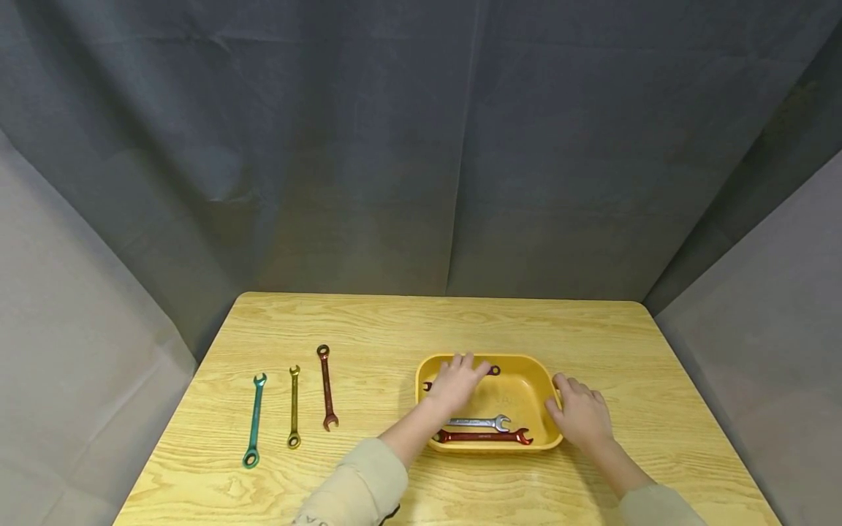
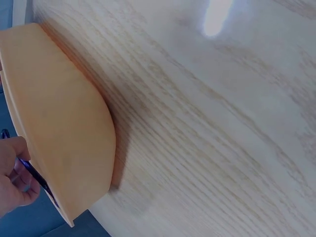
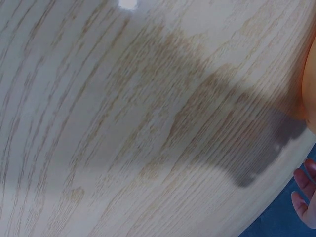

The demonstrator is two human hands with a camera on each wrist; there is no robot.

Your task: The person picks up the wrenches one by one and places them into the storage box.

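My left hand (image 1: pixel 457 383) reaches over a yellow plastic basin (image 1: pixel 536 383) and pinches a purple combination wrench (image 2: pixel 37 177) between thumb and fingers, level with the rim. The wrench's ring end (image 1: pixel 495 370) shows to the right of the fingers in the head view; the hand covers its middle. Below, inside the basin, lie a silver wrench (image 1: pixel 483 422) and a red wrench (image 1: pixel 487 436), their left ends partly behind my forearm. At the basin's right end my right hand (image 1: pixel 582 413) holds the rim, thumb over the edge, other fingers (image 3: pixel 306 187) loosely bent outside.
On the left of the wooden table (image 1: pixel 368 321) a teal wrench (image 1: pixel 255 420), a yellow-gold wrench (image 1: pixel 294 405) and a dark red wrench (image 1: pixel 327 387) lie side by side, apart. Grey cloth (image 1: pixel 368 146) hangs behind the table, with pale panels (image 1: pixel 66 329) at the sides.
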